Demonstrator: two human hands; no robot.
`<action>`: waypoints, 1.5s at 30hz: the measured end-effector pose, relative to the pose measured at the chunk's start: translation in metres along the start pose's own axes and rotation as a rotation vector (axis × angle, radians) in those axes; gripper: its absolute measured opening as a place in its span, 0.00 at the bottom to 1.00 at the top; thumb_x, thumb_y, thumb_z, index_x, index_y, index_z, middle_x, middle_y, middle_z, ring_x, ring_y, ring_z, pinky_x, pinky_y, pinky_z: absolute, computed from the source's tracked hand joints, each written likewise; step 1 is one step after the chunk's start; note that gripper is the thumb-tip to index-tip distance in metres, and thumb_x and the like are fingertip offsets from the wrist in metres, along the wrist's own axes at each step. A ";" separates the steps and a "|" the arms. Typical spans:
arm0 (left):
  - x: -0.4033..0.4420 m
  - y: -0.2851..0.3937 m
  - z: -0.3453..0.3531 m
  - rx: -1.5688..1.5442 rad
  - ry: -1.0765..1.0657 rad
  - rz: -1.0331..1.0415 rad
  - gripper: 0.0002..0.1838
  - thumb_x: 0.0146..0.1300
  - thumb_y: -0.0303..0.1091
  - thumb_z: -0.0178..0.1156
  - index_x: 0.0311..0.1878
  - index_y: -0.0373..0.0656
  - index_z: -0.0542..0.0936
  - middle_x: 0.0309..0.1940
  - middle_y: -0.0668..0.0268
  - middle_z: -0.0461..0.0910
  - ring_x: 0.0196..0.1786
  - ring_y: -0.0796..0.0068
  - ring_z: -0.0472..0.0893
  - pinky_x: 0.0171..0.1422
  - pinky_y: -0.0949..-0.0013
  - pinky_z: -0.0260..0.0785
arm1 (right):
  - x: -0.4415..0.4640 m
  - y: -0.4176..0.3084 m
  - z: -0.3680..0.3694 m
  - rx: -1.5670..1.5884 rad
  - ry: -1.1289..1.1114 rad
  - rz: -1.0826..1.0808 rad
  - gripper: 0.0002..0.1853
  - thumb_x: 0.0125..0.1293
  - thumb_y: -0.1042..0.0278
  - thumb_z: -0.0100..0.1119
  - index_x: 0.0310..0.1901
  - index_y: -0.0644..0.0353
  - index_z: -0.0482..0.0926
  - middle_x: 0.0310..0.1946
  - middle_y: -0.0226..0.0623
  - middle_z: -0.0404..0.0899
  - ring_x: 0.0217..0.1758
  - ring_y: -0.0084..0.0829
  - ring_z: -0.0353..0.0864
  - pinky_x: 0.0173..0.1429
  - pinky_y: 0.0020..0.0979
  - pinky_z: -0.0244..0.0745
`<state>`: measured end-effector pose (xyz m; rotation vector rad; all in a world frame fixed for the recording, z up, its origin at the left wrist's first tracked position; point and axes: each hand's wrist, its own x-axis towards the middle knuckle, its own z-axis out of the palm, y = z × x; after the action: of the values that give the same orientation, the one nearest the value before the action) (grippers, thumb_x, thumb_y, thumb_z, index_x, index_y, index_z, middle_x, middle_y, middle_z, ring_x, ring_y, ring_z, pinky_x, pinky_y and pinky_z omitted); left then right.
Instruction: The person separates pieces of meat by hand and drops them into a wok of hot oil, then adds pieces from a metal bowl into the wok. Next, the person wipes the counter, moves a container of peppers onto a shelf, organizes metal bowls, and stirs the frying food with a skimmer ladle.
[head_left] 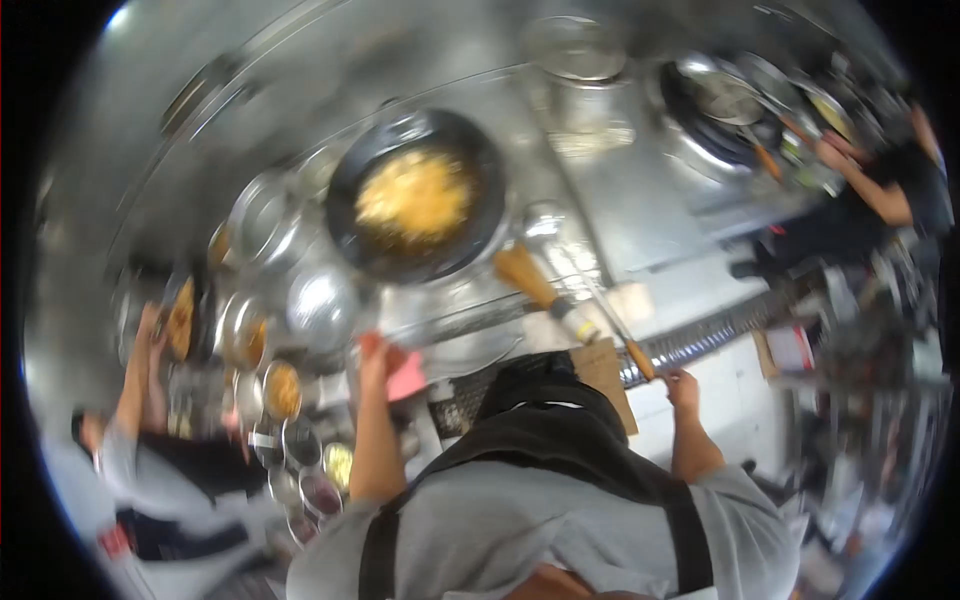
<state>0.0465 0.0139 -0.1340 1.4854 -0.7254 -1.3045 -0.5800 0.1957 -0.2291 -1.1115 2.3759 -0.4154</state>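
A large black wok sits on the metal range with yellow-orange food in bubbling oil. My right hand is closed round the wooden end of a long-handled ladle. The ladle's metal bowl lies to the right of the wok. Below the wok, my left hand grips a pink cloth; motion blur hides its exact finger positions. Between wok and ladle rests a bamboo wok brush with its bristles toward the wok.
Metal bowls and several ingredient containers stand on the left, where a co-worker handles a pan of food. At right, another co-worker works over a second wok. A tall metal pot stands behind. Cardboard hangs near my waist.
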 end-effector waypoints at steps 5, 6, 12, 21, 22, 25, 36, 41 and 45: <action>0.010 -0.097 -0.055 0.708 0.006 -0.088 0.35 0.49 0.33 0.68 0.62 0.44 0.65 0.49 0.61 0.79 0.54 0.64 0.77 0.58 0.62 0.68 | -0.088 -0.049 -0.002 -0.197 -0.200 0.288 0.17 0.57 0.51 0.61 0.40 0.55 0.83 0.40 0.46 0.82 0.47 0.46 0.80 0.53 0.41 0.74; 0.009 -0.091 -0.050 0.893 0.077 -0.007 0.39 0.49 0.36 0.68 0.65 0.43 0.62 0.51 0.59 0.78 0.54 0.61 0.77 0.59 0.63 0.67 | -0.102 -0.058 0.002 -0.200 -0.223 0.248 0.18 0.57 0.50 0.60 0.42 0.54 0.82 0.40 0.46 0.82 0.47 0.46 0.80 0.53 0.41 0.74; -0.006 -0.041 -0.050 0.498 -0.250 -0.165 0.30 0.51 0.30 0.65 0.59 0.38 0.69 0.45 0.57 0.79 0.47 0.66 0.80 0.54 0.65 0.71 | -0.182 -0.084 0.020 -0.262 -0.328 0.236 0.22 0.59 0.42 0.54 0.41 0.54 0.82 0.40 0.43 0.82 0.46 0.46 0.80 0.50 0.42 0.76; 0.052 0.057 0.104 1.365 -0.467 0.514 0.25 0.54 0.26 0.63 0.56 0.36 0.72 0.43 0.58 0.79 0.45 0.70 0.79 0.52 0.69 0.71 | -0.276 -0.050 0.043 0.125 -0.312 0.556 0.20 0.58 0.52 0.58 0.42 0.62 0.82 0.42 0.50 0.81 0.49 0.48 0.79 0.54 0.40 0.73; 0.012 0.085 0.172 1.256 -0.575 0.469 0.25 0.55 0.26 0.63 0.57 0.36 0.72 0.43 0.58 0.78 0.45 0.71 0.79 0.52 0.70 0.71 | -0.275 -0.039 0.037 0.118 -0.312 0.565 0.17 0.57 0.57 0.60 0.42 0.61 0.82 0.42 0.50 0.81 0.49 0.47 0.79 0.54 0.40 0.73; -0.012 0.068 0.296 0.862 -0.895 0.587 0.23 0.58 0.25 0.60 0.59 0.36 0.70 0.42 0.61 0.78 0.44 0.72 0.77 0.52 0.71 0.69 | -0.287 -0.014 0.018 0.293 -0.121 0.733 0.14 0.55 0.62 0.60 0.41 0.59 0.82 0.39 0.49 0.81 0.48 0.46 0.79 0.53 0.41 0.73; -0.302 -0.054 0.534 1.279 -2.209 0.029 0.35 0.57 0.26 0.61 0.68 0.42 0.60 0.56 0.57 0.71 0.60 0.66 0.71 0.62 0.66 0.66 | -0.343 0.214 -0.143 0.455 0.946 1.069 0.20 0.59 0.56 0.59 0.48 0.60 0.78 0.42 0.47 0.81 0.44 0.43 0.81 0.49 0.38 0.75; -0.387 -0.027 0.615 0.664 -2.306 -0.444 0.34 0.59 0.28 0.61 0.68 0.39 0.60 0.59 0.55 0.69 0.62 0.62 0.70 0.62 0.59 0.65 | -0.359 0.313 -0.193 0.767 1.559 1.216 0.24 0.62 0.51 0.57 0.48 0.67 0.76 0.36 0.49 0.80 0.35 0.43 0.80 0.37 0.37 0.76; -0.385 -0.075 0.703 0.665 -2.012 -0.467 0.32 0.59 0.31 0.61 0.65 0.38 0.63 0.55 0.55 0.73 0.58 0.60 0.74 0.59 0.58 0.68 | -0.350 0.362 -0.199 0.964 1.717 1.384 0.29 0.61 0.47 0.59 0.51 0.68 0.74 0.31 0.44 0.78 0.24 0.33 0.78 0.19 0.31 0.71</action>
<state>-0.7311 0.1845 -0.0145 0.1389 -2.2259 -2.9711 -0.7234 0.7077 -0.1254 1.9388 2.4022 -1.9747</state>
